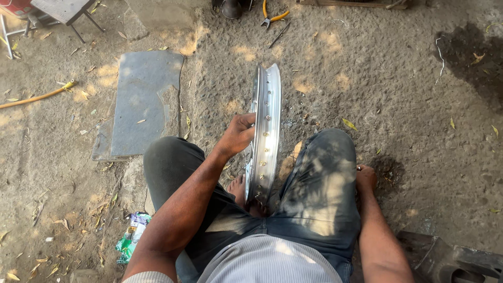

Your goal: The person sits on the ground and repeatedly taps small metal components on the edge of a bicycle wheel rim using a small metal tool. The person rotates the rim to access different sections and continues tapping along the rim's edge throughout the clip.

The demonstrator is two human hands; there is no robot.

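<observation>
A shiny metal wheel rim (pixel 266 112) stands upright on edge on the dirt ground between my knees, its spoke holes facing me. My left hand (pixel 238 133) grips the rim's left edge about halfway up. My bare foot (pixel 239 189) rests against the rim's lower part. My right hand (pixel 365 178) reaches down to the ground beside my right knee; its fingers are curled, and I cannot tell whether it holds a small thing.
A flat grey stone slab (pixel 140 102) lies to the left. Yellow-handled pliers (pixel 273 18) lie at the top, a yellow hose (pixel 36 97) at far left, a stool (pixel 65 11) at top left, a crumpled wrapper (pixel 132 236) by my left hip, dark metal block (pixel 445 259) lower right.
</observation>
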